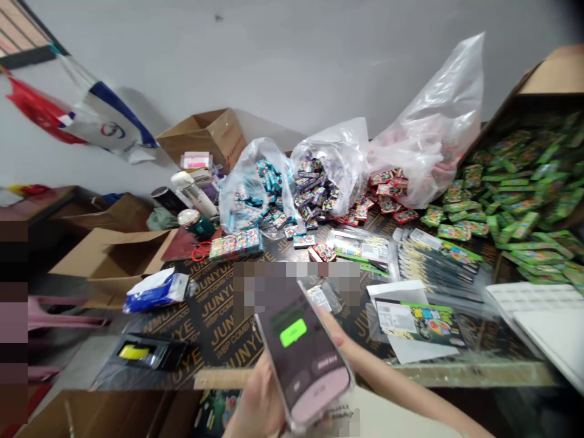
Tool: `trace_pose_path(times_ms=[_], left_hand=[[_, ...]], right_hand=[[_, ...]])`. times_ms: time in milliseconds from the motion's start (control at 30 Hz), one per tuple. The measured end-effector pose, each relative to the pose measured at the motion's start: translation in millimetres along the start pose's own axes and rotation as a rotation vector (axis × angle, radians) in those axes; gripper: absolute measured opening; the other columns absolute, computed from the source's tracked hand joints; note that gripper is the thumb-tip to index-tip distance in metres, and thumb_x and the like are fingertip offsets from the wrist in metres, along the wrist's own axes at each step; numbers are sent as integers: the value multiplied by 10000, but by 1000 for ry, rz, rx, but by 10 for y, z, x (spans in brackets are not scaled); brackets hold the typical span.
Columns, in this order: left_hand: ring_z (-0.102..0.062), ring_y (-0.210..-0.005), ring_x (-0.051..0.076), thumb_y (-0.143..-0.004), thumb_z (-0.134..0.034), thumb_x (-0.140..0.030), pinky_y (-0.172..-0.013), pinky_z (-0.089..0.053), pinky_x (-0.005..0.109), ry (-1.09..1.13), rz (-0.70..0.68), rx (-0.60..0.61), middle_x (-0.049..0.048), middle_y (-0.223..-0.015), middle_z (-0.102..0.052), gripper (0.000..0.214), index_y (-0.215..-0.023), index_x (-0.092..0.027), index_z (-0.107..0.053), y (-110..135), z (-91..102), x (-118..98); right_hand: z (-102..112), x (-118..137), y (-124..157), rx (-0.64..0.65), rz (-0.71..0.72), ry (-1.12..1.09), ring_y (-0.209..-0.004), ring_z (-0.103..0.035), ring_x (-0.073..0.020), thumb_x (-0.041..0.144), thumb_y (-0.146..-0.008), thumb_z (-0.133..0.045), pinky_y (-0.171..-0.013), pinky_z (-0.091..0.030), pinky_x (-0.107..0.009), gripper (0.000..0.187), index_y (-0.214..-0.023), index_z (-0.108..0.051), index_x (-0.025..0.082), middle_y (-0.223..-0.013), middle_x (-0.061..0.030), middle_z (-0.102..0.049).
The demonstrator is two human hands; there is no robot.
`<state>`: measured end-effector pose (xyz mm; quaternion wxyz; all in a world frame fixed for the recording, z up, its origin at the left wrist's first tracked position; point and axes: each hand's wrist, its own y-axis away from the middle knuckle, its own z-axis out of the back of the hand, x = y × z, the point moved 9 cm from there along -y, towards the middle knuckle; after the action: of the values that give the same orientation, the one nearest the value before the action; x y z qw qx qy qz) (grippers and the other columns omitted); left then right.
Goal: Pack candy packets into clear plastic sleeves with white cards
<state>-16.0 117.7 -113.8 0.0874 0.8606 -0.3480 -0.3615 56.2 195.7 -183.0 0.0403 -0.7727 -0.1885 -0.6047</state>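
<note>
A smartphone with a bright green shape on its lit screen is held upright in front of me, over the table's front edge. My left hand grips its lower left side. My right hand is closed against its right edge, with most fingers hidden behind it. Beyond the phone lie small red boxes and a wrapped row of small boxes. To the right are a flat green-and-black printed package on white paper and a fanned stack of similar packages.
Plastic bags of small blue boxes, dark boxes and red boxes line the wall. A carton spills green packs at right. At left are a tape dispenser, red scissors, bottles and an open carton.
</note>
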Motion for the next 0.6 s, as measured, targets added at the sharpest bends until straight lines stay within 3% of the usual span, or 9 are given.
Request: trace_pose_path(times_ms=[100,167,233,367,600], left_hand=[[-525,-1068,363,-671,-555,-617,-877,-397,507,82,-77,94,137,-1133,-602,687,-1204,-186,-508,-278,-62,-59],[-549,-1036,360,-723,-502,-604,-907,-354,529,124,-74,164,175,-1107,-608,666,-1199,-138,-507,-398,-81,-47],[-590,-969,348,-772,-395,-624,-920,-332,535,146,-14,167,209,-1039,-630,683,-1172,-84,-518,-471,-29,38],[-614,-914,346,-758,-249,-704,-908,-344,517,193,145,78,247,-977,-636,825,-1123,-19,-528,-535,155,279],[-636,-855,311,-800,-275,-643,-762,-450,411,217,188,52,217,-994,-634,730,-1136,-42,-516,-631,250,412]], right_hand=[[169,471,-222,-3,60,-227,-716,-586,-153,678,-812,-134,-561,-462,-246,704,-1160,-511,196,-987,-92,-606],[209,689,-360,30,50,-208,-722,-583,-140,663,-820,-158,-550,-450,-228,669,-1208,-474,219,-1018,-78,-597],[181,799,-443,76,29,-72,-685,-573,-129,637,-819,-271,-536,-424,-208,610,-1112,-558,186,-898,-60,-622],[78,766,-474,103,26,224,-565,-520,-99,530,-725,-559,-508,-372,-192,432,-785,-658,114,-650,-13,-600],[182,589,-488,-113,19,362,-485,-464,-81,463,-609,-690,-473,-347,-200,366,-640,-609,107,-563,1,-564]])
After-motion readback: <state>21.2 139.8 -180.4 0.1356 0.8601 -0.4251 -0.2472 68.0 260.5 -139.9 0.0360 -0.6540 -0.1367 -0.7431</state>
